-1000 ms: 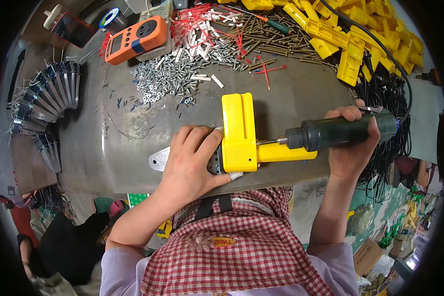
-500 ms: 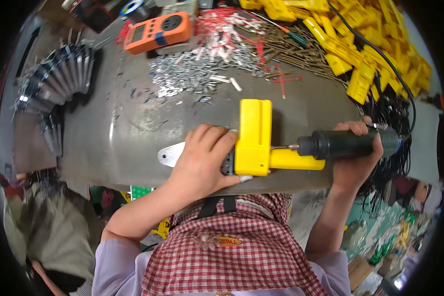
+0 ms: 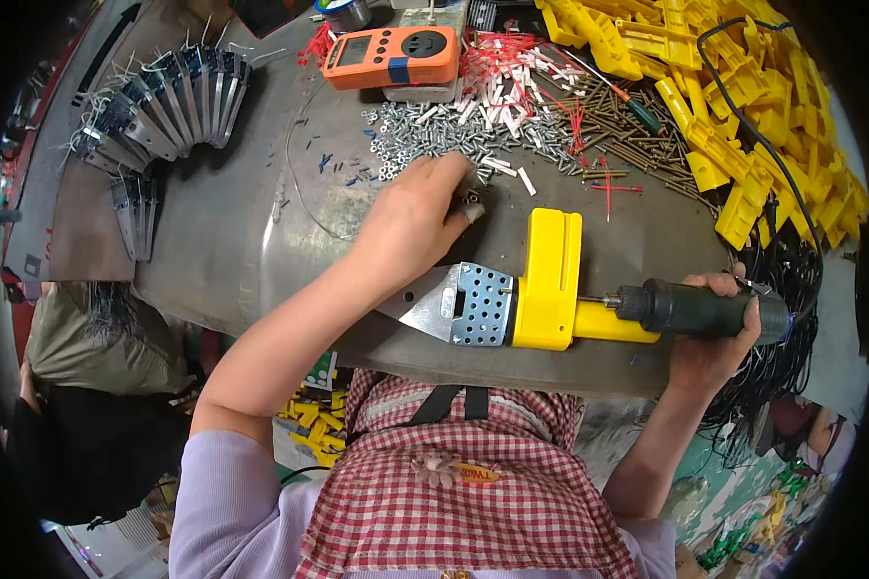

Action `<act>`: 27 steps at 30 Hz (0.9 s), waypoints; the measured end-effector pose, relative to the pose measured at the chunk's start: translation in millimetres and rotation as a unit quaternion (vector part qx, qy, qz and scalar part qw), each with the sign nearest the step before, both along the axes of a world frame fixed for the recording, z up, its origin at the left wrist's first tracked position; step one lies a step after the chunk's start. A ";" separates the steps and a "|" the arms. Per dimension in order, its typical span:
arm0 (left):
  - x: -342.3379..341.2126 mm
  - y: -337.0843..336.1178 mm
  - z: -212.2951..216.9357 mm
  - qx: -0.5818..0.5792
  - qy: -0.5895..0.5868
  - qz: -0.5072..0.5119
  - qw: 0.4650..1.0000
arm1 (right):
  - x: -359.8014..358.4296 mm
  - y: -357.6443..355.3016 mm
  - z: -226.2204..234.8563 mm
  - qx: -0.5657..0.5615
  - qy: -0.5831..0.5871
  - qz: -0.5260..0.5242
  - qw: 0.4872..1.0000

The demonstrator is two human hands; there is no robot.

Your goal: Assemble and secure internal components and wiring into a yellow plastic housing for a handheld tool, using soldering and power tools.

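Observation:
My right hand (image 3: pixel 714 343) is wrapped round a black electric screwdriver (image 3: pixel 686 307), held level with its bit pointing left at the yellow plastic housing (image 3: pixel 548 280). The housing lies near the table's front edge, its handle-like part under the bit. A perforated metal guard (image 3: pixel 483 305) and a flat silver plate (image 3: pixel 425 301) stick out of its left side. My left hand (image 3: pixel 417 214) is off the housing, at the near edge of a heap of screws and nuts (image 3: pixel 425 135). Its fingers are curled toward the thumb, which has a white covering; what they pinch is too small to name.
An orange multimeter (image 3: pixel 391 58) stands behind the heap, beside red and white connector pieces (image 3: pixel 502 77). Long brass-coloured screws (image 3: pixel 628 135), a green-handled screwdriver (image 3: pixel 642 114) and piled yellow housings (image 3: pixel 743 116) lie back right. Metal plate assemblies (image 3: pixel 179 101) fan out at left. A black cable (image 3: pixel 743 106) hangs right.
My left hand has let go of the housing and moved up to the heap of screws and nuts, uncovering the perforated guard. The right hand still holds the electric screwdriver at the housing.

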State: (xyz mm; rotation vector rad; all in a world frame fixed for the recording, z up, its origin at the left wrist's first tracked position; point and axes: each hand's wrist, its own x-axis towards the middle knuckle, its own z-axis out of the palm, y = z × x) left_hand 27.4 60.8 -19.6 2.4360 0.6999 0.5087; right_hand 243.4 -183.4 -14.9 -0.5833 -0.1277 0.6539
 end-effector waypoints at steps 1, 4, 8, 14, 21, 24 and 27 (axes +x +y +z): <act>1.8 0.7 -0.1 0.028 0.010 -0.014 0.999 | 0.6 -0.2 -0.2 0.001 0.001 -0.002 1.000; -2.9 1.6 0.3 0.056 0.037 -0.049 0.997 | 1.9 -2.5 0.1 0.017 0.004 0.011 1.000; -10.1 2.0 5.4 0.037 0.053 -0.069 0.995 | 1.8 -2.4 -1.1 0.039 0.024 0.024 0.999; -7.9 0.9 10.4 0.192 0.114 -0.158 0.962 | 1.9 -1.8 -0.2 0.036 0.018 0.025 0.999; -8.3 3.9 13.8 0.249 0.132 -0.231 0.931 | 0.5 -2.7 -0.2 0.039 0.020 0.025 0.999; -26.2 -26.6 13.8 0.003 -0.006 -0.047 0.999 | -2.5 -1.6 -1.4 0.033 0.023 0.017 0.999; -33.4 -52.0 4.5 -0.086 -0.081 -0.031 0.992 | -4.9 -0.4 1.3 0.027 0.027 0.003 0.999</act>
